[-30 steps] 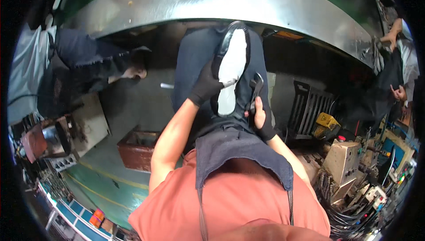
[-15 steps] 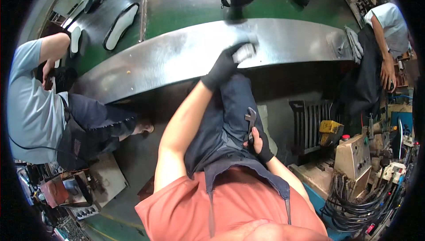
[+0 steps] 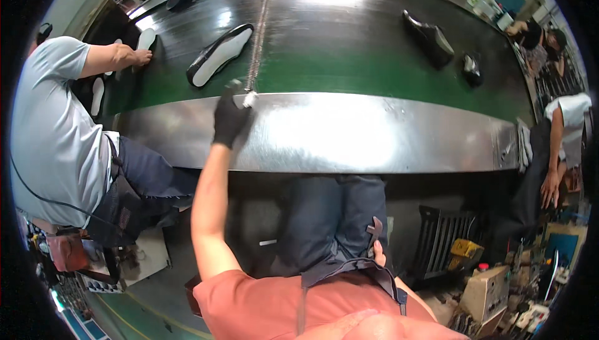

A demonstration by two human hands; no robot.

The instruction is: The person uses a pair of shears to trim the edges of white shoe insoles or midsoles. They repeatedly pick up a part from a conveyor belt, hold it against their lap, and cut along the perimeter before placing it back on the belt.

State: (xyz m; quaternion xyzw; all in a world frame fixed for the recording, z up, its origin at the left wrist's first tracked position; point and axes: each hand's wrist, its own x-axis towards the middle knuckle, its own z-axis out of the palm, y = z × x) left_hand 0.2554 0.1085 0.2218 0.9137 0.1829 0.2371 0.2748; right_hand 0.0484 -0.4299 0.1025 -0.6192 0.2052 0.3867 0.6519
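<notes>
My left hand (image 3: 232, 115), in a dark glove, reaches over the metal ledge (image 3: 324, 131) beside the belt. Its fingers are curled at a small whitish thing (image 3: 250, 99), too blurred to name. Just beyond them lies a black shoe (image 3: 221, 56) with its white sole showing, apart from the hand. Low over my lap, my right hand (image 3: 379, 254) is closed around pliers (image 3: 374, 227), whose jawed metal head points up; the handles are mostly hidden by the hand and apron. To the right on the belt rests another black shoe (image 3: 430, 39).
A green-black conveyor belt (image 3: 349, 46) with a ribbed seam (image 3: 262, 34) runs beyond the ledge. A co-worker (image 3: 68, 109) at left touches a white-soled shoe (image 3: 146, 39). One small dark shoe (image 3: 472, 70) lies far right. A machine box (image 3: 486, 293) stands near my right side.
My left hand has moved left along the ledge toward the belt seam. The view has shifted and shows more belt. The left co-worker's arm now stretches to a shoe. My right hand still holds the pliers.
</notes>
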